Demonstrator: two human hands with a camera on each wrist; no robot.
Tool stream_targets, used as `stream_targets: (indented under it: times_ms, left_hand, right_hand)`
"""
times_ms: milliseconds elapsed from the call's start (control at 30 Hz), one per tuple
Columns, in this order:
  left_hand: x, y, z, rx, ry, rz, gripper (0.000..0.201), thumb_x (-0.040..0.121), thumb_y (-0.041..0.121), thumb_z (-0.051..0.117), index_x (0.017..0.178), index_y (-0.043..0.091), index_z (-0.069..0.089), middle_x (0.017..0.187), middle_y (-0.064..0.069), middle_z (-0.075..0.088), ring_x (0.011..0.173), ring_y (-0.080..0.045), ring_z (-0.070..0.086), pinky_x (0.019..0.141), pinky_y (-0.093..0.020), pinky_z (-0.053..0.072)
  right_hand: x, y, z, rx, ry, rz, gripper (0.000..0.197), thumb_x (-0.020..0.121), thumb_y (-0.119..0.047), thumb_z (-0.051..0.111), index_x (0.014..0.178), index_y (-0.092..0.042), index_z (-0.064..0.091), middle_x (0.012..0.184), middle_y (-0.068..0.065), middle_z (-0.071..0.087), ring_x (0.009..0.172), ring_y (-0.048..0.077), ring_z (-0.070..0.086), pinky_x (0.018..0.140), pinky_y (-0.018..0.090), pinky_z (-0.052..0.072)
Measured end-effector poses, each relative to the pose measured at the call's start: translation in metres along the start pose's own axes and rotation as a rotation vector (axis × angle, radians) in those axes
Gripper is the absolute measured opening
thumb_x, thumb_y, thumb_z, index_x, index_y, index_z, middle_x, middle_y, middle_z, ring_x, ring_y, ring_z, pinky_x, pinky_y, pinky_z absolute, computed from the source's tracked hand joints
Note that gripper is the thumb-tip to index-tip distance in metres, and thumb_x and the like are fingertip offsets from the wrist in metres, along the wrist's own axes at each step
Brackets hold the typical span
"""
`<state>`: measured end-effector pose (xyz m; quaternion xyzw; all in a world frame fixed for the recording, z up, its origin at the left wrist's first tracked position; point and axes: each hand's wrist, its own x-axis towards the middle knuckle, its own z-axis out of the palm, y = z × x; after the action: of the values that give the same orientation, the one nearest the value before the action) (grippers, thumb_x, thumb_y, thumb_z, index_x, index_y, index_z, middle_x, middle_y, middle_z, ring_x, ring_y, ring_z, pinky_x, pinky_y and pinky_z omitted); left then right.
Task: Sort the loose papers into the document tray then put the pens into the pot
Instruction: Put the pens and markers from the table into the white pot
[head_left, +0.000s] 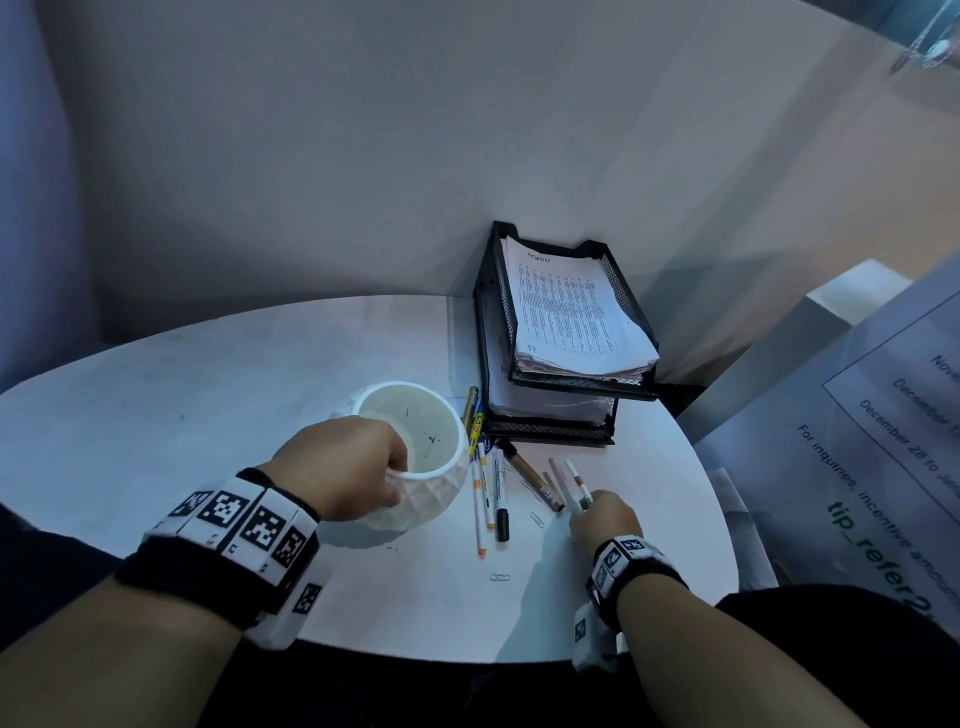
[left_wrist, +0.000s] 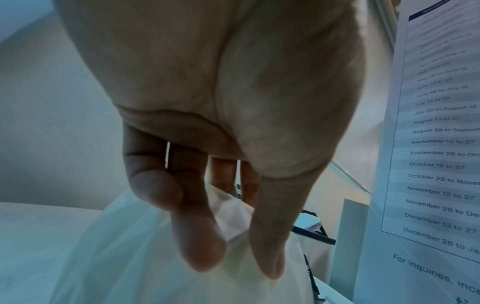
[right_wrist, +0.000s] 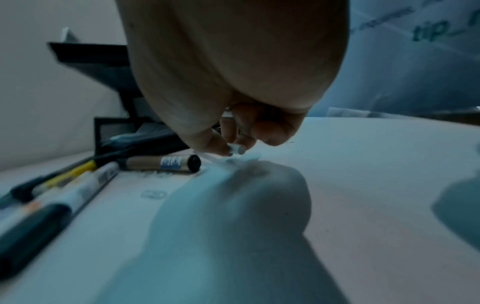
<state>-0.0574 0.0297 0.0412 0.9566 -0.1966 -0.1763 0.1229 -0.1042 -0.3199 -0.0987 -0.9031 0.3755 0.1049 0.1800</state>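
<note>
A white faceted pot (head_left: 431, 488) stands on the round white table (head_left: 156, 415), with nothing showing inside it. My left hand (head_left: 358, 467) grips its near rim, fingers inside and thumb outside; the left wrist view shows the pot (left_wrist: 233, 218) between thumb and fingers. Several pens (head_left: 491, 488) lie between pot and tray. My right hand (head_left: 605, 519) pinches the near ends of two or three slim white pens (head_left: 569, 480) on the table, and their ends (right_wrist: 235, 148) show at the fingertips. A black two-tier mesh document tray (head_left: 488, 332) holds stacked papers (head_left: 566, 312).
Two paper clips (head_left: 536, 519) (head_left: 500, 577) lie on the table near the pens. A brown marker (right_wrist: 166, 163) lies just left of my right hand. A large printed poster (head_left: 883, 441) stands at the right edge, beside a white box (head_left: 852, 301).
</note>
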Motion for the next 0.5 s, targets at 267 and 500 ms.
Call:
stream_targets:
  times_ms: [267, 500]
  left_hand:
    - [-0.004, 0.001, -0.004, 0.006, -0.003, -0.002, 0.007, 0.083, 0.036, 0.07, 0.09, 0.035, 0.071, 0.086, 0.009, 0.068, 0.087, -0.016, 0.059, 0.062, -0.028, 0.039]
    - [-0.008, 0.009, -0.004, 0.008, -0.035, 0.01, 0.019, 0.083, 0.036, 0.071, 0.102, 0.036, 0.074, 0.098, 0.009, 0.069, 0.093, -0.017, 0.06, 0.068, -0.028, 0.041]
  right_hand:
    - [-0.018, -0.032, -0.027, 0.855, 0.02, 0.008, 0.011, 0.089, -0.021, 0.04, 0.081, -0.018, 0.047, 0.074, 0.007, 0.048, 0.06, 0.022, 0.042, 0.057, 0.031, 0.034]
    - [-0.077, -0.11, -0.054, 1.536, -0.383, -0.181, 0.025, 0.093, 0.007, 0.033, 0.097, -0.014, 0.047, 0.068, 0.008, 0.055, 0.065, 0.025, 0.055, 0.07, 0.041, 0.051]
